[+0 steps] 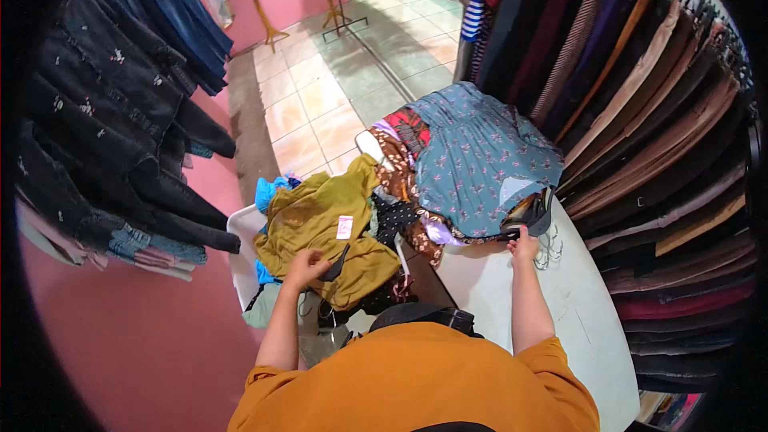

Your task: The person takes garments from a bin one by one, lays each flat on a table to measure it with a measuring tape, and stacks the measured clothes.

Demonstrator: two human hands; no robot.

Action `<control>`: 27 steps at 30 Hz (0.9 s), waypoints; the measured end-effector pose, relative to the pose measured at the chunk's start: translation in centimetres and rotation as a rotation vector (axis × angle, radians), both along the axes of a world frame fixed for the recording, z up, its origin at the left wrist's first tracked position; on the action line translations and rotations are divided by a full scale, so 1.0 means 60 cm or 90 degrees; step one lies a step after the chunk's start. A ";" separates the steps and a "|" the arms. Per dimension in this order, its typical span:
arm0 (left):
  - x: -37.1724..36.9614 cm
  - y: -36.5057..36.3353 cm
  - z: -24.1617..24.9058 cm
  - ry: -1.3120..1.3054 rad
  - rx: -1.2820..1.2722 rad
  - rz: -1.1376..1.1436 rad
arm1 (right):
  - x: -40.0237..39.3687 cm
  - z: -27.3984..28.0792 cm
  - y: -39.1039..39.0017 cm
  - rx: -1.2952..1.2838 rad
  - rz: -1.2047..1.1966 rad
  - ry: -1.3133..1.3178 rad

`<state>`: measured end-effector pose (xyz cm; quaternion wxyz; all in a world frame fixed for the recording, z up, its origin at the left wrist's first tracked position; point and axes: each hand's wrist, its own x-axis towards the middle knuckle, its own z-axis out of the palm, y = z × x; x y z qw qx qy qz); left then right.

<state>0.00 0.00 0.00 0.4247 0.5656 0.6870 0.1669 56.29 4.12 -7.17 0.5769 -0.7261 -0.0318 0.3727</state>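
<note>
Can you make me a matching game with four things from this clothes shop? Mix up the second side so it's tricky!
1. flowered dress
2. mustard cloth
3. jeans
4. table

A. hanging up
B. white
C. blue-green
D. has a pale tag on it

Right pairs: 1-C, 2-D, 3-A, 4-B

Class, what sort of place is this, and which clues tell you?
Probably a clothing shop: jeans hang by the wall, trousers crowd a rack, and a tag shows on the mustard garment.
</note>
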 end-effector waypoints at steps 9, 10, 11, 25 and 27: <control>0.017 -0.038 -0.004 0.066 0.002 -0.180 | -0.052 0.026 -0.052 0.000 0.035 -0.139; 0.012 -0.044 -0.010 0.143 0.059 -0.198 | -0.060 0.037 -0.061 -0.004 0.041 -0.147; 0.008 -0.047 -0.016 0.220 0.118 -0.215 | -0.062 0.038 -0.069 -0.003 0.041 -0.147; 0.090 -0.030 0.081 -0.021 0.085 -0.015 | -0.102 0.112 -0.224 0.070 0.456 -0.044; 0.159 -0.044 0.119 -0.128 0.113 -0.004 | -0.118 0.140 -0.253 0.094 0.570 -0.046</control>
